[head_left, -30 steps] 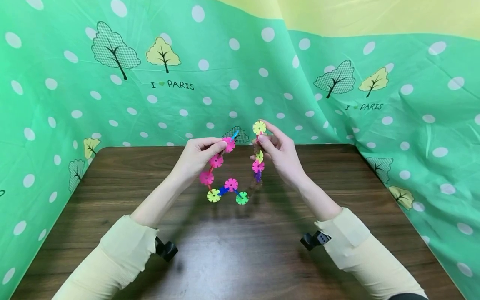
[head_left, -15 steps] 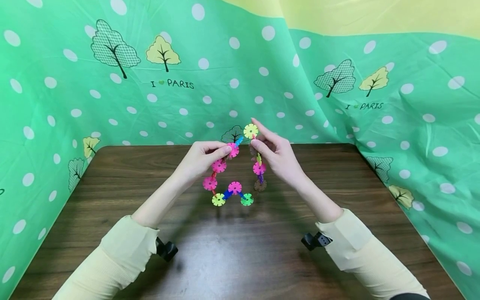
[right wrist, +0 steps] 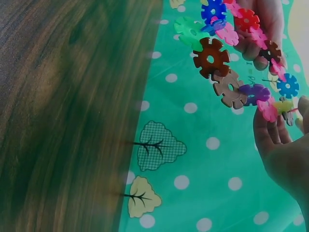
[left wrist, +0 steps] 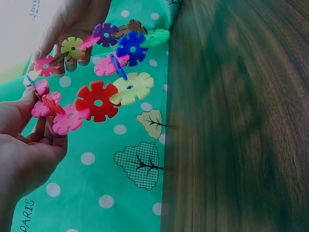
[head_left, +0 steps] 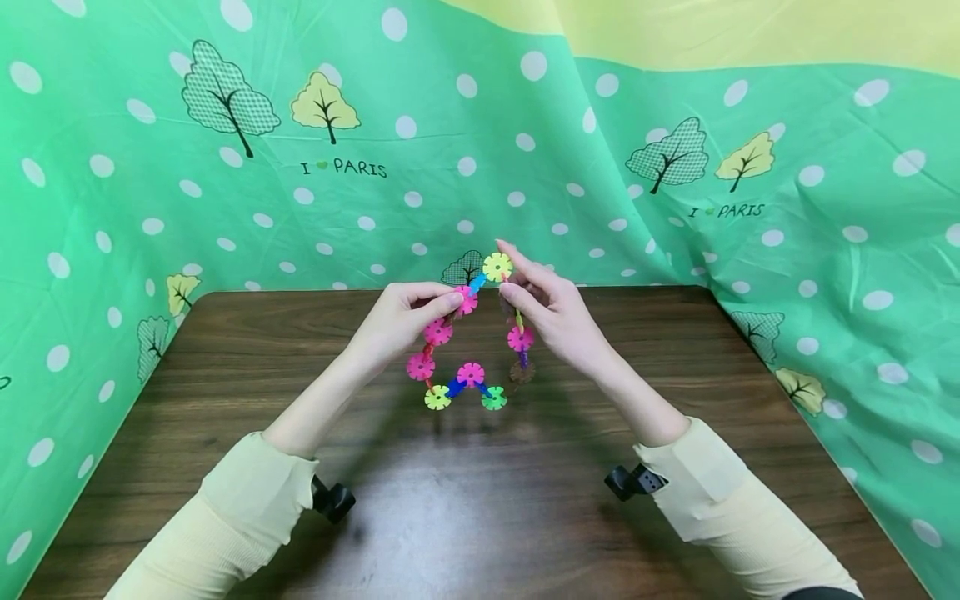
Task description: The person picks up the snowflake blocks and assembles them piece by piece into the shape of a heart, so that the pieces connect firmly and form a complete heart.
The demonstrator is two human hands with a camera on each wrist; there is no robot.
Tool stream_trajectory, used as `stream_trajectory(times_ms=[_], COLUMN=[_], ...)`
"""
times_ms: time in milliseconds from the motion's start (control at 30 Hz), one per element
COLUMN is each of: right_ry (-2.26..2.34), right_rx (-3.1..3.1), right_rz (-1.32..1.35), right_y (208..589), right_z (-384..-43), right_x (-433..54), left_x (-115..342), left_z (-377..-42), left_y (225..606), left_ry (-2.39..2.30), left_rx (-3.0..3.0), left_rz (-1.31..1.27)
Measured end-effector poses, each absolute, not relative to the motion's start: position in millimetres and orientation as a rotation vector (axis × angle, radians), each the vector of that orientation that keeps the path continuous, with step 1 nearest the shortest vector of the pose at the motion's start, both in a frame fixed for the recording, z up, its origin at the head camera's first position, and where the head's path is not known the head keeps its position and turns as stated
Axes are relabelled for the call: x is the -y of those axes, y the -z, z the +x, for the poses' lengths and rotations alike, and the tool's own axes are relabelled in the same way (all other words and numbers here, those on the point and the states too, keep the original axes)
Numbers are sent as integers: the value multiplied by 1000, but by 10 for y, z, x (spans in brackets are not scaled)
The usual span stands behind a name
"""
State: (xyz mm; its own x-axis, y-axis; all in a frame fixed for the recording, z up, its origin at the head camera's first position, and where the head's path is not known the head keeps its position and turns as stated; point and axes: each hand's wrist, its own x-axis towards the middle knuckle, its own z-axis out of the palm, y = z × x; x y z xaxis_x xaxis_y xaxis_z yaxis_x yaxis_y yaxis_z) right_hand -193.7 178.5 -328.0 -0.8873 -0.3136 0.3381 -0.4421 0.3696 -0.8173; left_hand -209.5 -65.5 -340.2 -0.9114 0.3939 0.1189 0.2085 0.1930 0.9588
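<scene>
A loop of interlocking plastic snowflake discs hangs between both hands above the table. My left hand (head_left: 397, 321) pinches a pink disc (head_left: 470, 302) between thumb and fingers. Past its fingertips a light blue disc (head_left: 477, 284) shows edge-on. My right hand (head_left: 551, 308) grips the other end, just below a yellow disc (head_left: 491, 268); the index finger lies along that disc's edge. Light blue and yellow discs meet at the top of the loop. Pink, blue and green discs (head_left: 494, 405) form the sagging bottom. In the left wrist view a red disc (left wrist: 87, 102) faces the camera, in the right wrist view a brown one (right wrist: 221, 57).
The dark wood table (head_left: 420, 517) lies under both hands. A green dotted cloth (head_left: 420, 167) with printed trees hangs behind the table and along both sides. Black wrist cameras (head_left: 333, 500) sit below each forearm.
My right hand has moved left with the yellow disc, bringing it up against the light blue disc. My left hand has shifted slightly right and down, then stayed. The loop has narrowed at the top.
</scene>
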Motion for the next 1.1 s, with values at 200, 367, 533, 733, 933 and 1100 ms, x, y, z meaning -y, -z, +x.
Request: stream_trajectory(times_ms=[200, 367, 533, 733, 933, 1100], right_ry=[-1461, -1459, -1450, -1397, -1406, -1381], right_rx=[2542, 2549, 2541, 2551, 2540, 2527], right_rz=[669, 674, 662, 625, 608, 597], right_y=[3274, 3277, 3295, 3322, 3349, 3384], right_z=[-1917, -1911, -1911, -1918, -1919, -1922], right_x=[-1796, -1801, -1809, -1808, -1811, -1801], left_x=[642, 633, 607, 568, 532, 504], left_z=[-2077, -2056, -2052, -2068, -2073, -2073], left_y=[3415, 3413, 3417, 3442, 3465, 3492], left_ry=[-1777, -1775, -1800, -1789, -1818, -1842], left_rx=[-2373, -2370, -2333, -2398, -2430, -2450], left_rz=[628, 640, 610, 624, 642, 662])
